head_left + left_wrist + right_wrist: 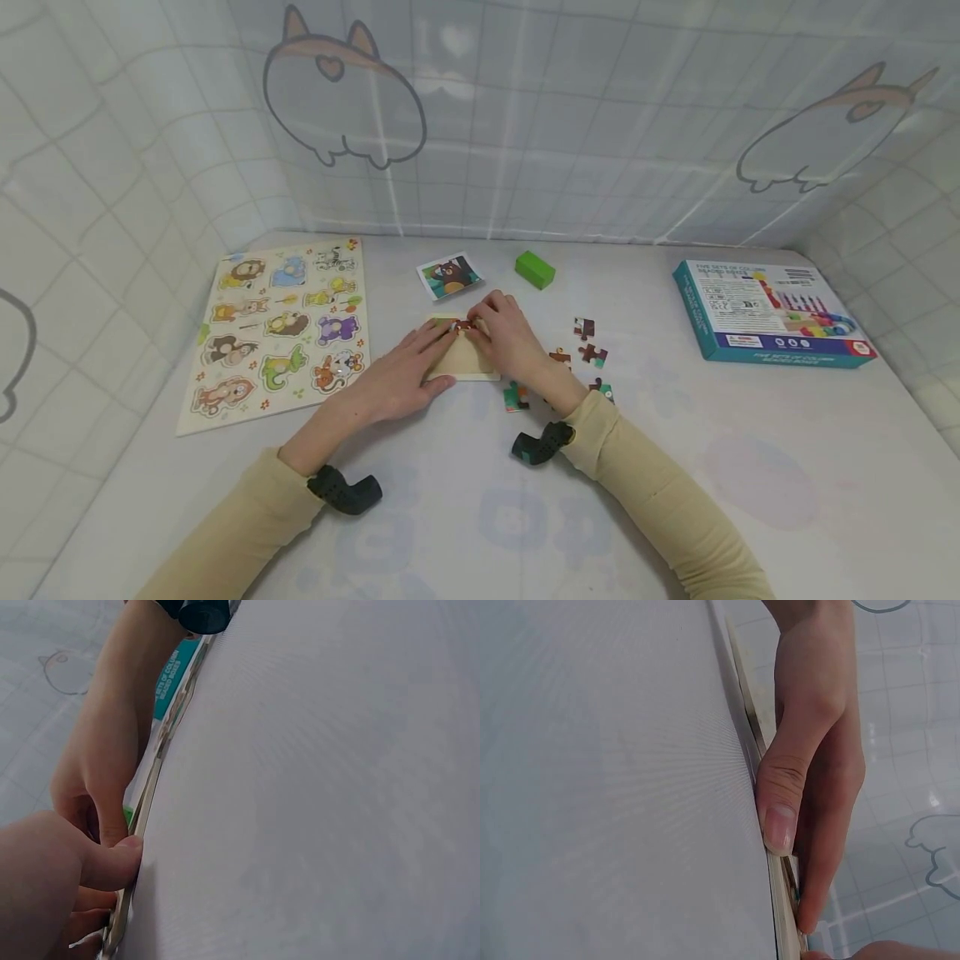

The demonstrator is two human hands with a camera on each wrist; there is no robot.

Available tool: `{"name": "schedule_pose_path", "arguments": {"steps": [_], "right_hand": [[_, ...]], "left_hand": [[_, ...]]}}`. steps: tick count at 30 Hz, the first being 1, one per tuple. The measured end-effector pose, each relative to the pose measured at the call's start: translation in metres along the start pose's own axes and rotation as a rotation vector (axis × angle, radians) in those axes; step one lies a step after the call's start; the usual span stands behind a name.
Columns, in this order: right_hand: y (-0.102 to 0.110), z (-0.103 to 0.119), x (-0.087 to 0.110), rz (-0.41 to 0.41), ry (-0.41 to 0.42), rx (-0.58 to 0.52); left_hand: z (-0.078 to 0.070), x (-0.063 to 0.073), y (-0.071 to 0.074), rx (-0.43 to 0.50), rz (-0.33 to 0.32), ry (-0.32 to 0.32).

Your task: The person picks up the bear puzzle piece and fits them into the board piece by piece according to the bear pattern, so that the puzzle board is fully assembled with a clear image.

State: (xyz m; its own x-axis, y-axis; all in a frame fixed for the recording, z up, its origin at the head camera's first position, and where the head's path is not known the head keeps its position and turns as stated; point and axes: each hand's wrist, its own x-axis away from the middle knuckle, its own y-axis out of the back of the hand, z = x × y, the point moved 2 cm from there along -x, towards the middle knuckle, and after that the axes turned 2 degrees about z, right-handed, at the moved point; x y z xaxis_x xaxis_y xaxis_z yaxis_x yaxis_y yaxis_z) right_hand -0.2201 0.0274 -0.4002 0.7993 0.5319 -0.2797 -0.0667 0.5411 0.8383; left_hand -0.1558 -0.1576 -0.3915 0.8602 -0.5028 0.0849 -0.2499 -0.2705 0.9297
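A small wooden puzzle board (pixel 467 363) lies on the table with brown and red jigsaw pieces (pixel 462 325) along its far edge. My left hand (pixel 401 375) rests on the board's left side, its fingers stretched over the far corner; in the right wrist view the left thumb (pixel 781 825) lies along the near edge. With curled fingers, my right hand (pixel 512 340) pinches a jigsaw piece at the board's far right part, largely hidden under the fingertips. Loose jigsaw pieces (pixel 592 355) lie right of the board, some partly behind the right wrist.
Beyond the board are a bear picture card (pixel 450 276) and a green block (pixel 535 270). A large animal puzzle board (pixel 273 333) lies at the left. On the right sits a teal-edged box (pixel 772 312). A patterned curtain (pixel 525 125) rises behind the table.
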Motion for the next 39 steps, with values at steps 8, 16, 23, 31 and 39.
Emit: {"name": "schedule_pose_path", "arguments": {"steps": [8,16,23,31,39], "right_hand": [[0.0008,0.0007,0.0000,0.004,-0.012,-0.014],[0.0006,0.0015,-0.0003,0.011,-0.030,0.000],[0.0007,0.0004,-0.0006,0.008,-0.026,0.014],[0.0020,0.0007,-0.0003,-0.006,-0.011,0.012],[0.0034,0.0030,-0.0002,0.024,-0.049,-0.018]], "left_hand": [[-0.0015,0.0007,-0.0003,0.033,0.007,0.002],[-0.0033,0.0013,-0.0005,0.038,0.013,-0.007],[-0.0038,0.0004,0.0003,0.028,0.011,-0.015],[-0.0049,-0.0007,0.0016,0.011,0.005,-0.022],[-0.0033,0.0008,-0.0002,0.018,0.004,-0.023]]}}
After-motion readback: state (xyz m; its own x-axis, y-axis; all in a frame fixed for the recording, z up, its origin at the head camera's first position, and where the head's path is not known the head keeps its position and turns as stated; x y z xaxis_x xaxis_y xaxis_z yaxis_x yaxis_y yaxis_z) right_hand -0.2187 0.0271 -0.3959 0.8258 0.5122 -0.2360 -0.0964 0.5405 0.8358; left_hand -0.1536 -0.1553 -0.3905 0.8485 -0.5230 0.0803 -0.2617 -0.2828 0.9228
